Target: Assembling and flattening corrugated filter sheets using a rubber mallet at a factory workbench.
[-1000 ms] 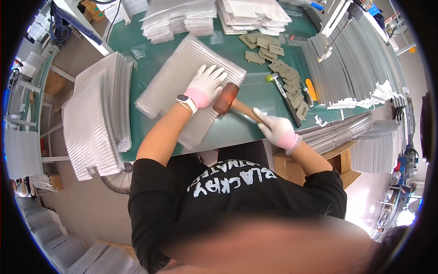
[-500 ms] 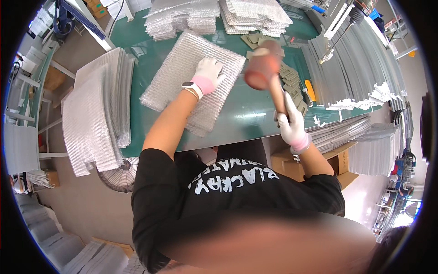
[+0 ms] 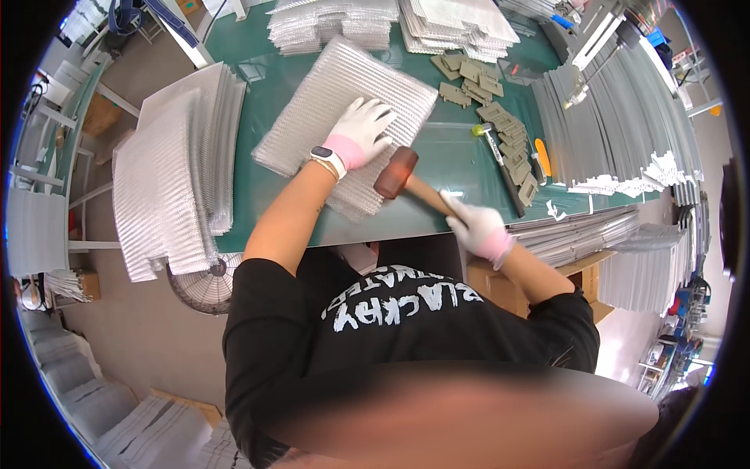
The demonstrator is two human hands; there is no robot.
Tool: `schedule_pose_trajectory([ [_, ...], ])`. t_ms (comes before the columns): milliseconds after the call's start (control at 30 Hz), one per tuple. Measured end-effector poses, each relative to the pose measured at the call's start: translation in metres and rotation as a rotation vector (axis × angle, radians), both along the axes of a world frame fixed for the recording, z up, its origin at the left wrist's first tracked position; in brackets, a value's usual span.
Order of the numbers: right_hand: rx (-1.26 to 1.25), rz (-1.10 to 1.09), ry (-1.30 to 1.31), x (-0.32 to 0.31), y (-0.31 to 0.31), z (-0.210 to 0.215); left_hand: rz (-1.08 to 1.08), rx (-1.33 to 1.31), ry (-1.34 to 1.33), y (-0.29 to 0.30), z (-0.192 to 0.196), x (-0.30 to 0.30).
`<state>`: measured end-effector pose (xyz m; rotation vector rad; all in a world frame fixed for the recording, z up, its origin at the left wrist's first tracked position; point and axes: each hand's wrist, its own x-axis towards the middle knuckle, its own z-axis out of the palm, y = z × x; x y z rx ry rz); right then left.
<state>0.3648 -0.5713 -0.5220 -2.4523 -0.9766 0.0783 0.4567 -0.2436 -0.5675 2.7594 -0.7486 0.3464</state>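
Observation:
My left hand (image 3: 362, 131), in a white glove with a pink cuff, lies spread flat on a stack of silvery ribbed sheets (image 3: 328, 86) with a translucent look. In my right hand (image 3: 476, 228), gloved alike, is the wooden handle of a mallet (image 3: 397, 173) with a reddish-brown head. That head is at the near right edge of the ribbed sheets, close by my left fingers; whether it touches them I cannot tell. To the right lies a small hammer (image 3: 500, 164) with a yellow-green tip and dark grip, beside several flat olive-green slotted pieces (image 3: 512, 139).
On the green table (image 3: 266, 215), more ribbed sheets (image 3: 176, 156) overhang the left edge. Further stacks (image 3: 332, 23) stand at the back. Grey panels (image 3: 617, 125) fill the right side, near an orange-handled tool (image 3: 542, 156). A fan (image 3: 207, 283) stands below left.
The mallet has come down and left from above the olive-green pieces to the edge of the ribbed sheets, uncovering the small hammer. My left hand stays on the sheets, its fingers more spread.

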Motion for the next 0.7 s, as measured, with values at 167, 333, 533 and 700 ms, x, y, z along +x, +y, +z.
schedule_pose_trajectory([
  [167,0.261,-0.025,0.071,0.001,-0.011,0.041,0.21,-0.023,-0.065,-0.013,-0.02,0.011],
  [333,0.367,0.022,0.015,-0.006,-0.031,0.006,0.239,-0.018,-0.107,-0.023,-0.022,0.024],
  [533,0.142,0.252,-0.026,0.004,-0.033,0.007,0.262,0.015,-0.086,-0.018,-0.023,0.022],
  [700,0.143,0.15,-0.017,0.002,-0.039,-0.008,0.255,0.022,-0.073,-0.021,-0.023,0.025],
])
